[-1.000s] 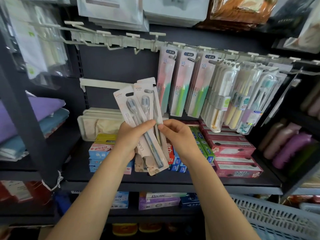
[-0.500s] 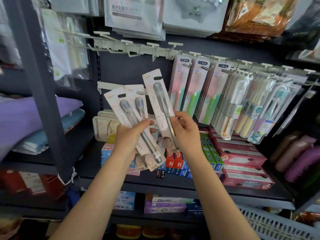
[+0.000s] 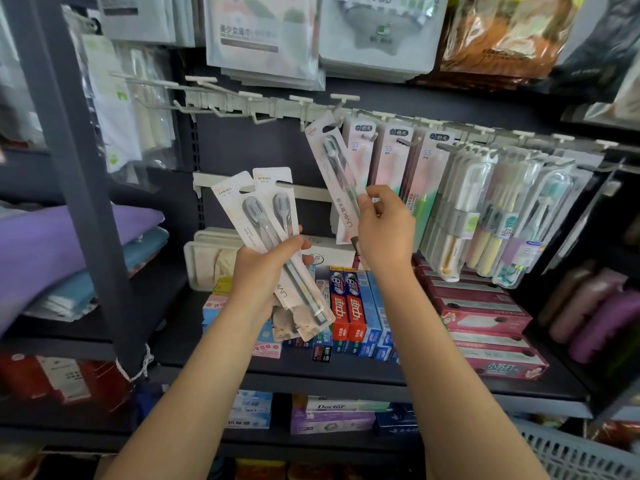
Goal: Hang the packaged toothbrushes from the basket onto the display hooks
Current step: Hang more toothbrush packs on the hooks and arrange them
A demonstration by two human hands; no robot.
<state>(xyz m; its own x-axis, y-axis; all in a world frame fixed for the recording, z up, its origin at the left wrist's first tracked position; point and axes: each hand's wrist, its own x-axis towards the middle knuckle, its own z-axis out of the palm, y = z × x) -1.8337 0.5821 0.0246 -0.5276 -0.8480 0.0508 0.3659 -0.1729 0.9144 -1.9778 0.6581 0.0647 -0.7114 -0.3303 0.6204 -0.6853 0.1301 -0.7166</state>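
Right hand: the right hand (image 3: 384, 233) pinches a single toothbrush pack (image 3: 334, 174) near its lower part, thumb and fingertips closed on the card, the pack tilted with its top leaning left.
Pack's place: its punched top sits up at the white hook rail (image 3: 277, 110), just beside a bare hook (image 3: 341, 102); whether the hole is on the prong cannot be told.
Left hand: the left hand (image 3: 266, 268) holds a fan of two more packs (image 3: 263, 216), thumb curled across their fronts, lower and to the left.
Display: hung pink-and-green toothbrushes (image 3: 391, 161) fill the hooks to the right, with clear-boxed ones further right.
Shelf: toothpaste boxes (image 3: 346, 306) lie on the dark shelf (image 3: 311, 370) below the hands.
Basket: a corner of the white basket (image 3: 581, 455) shows at lower right.
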